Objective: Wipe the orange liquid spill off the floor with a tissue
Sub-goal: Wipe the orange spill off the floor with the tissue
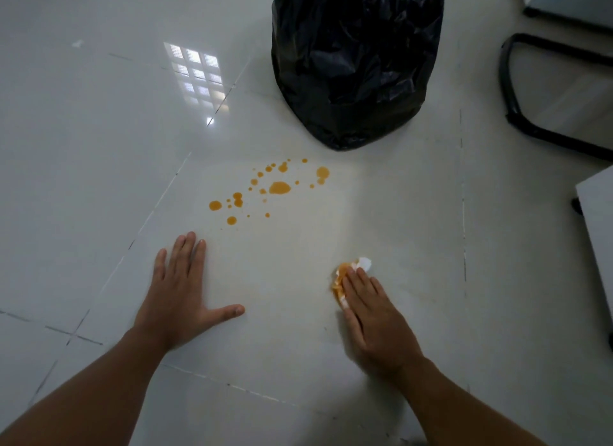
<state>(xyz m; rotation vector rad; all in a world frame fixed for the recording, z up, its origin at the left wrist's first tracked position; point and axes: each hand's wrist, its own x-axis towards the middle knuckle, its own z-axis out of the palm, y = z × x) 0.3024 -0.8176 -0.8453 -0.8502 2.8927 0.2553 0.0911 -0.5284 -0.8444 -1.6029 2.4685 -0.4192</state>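
**A:** Both forearms come in from the bottom edge. Left hand (185, 293) lies flat on the glossy white tiled floor (99, 147), fingers straight, thumb splayed, holding nothing, looks like a brace

**B:** Right?

**A:** Right hand (371, 316) presses the crumpled white tissue (348, 276) onto the floor with straight fingers. Tissue pokes out ahead of the fingertips and is heavily stained orange on its left side, white only at the far tip

**B:** Where's the spill?

**A:** Scatter of orange liquid droplets (268, 190) sits forward of both hands, between them and the black plastic bin bag (358, 60). Largest blob mid-cluster, smaller dots fanned round it. Tissue is well apart from it, nearer and to the right

**B:** So which step?

**A:** Mid-wipe, I'd judge. Tissue has clearly picked up liquid, but most visible drops are untouched. Tile under the right hand looks clean

**B:** Next move?

**A:** Slide the tissue forward-left into the cluster, probably take the near drops first. Wad looks close to saturated, so it may smear; turning the white end down or swapping for a fresh one seems sensible. Black tubular chair frame (517, 97) at right is clear of the path
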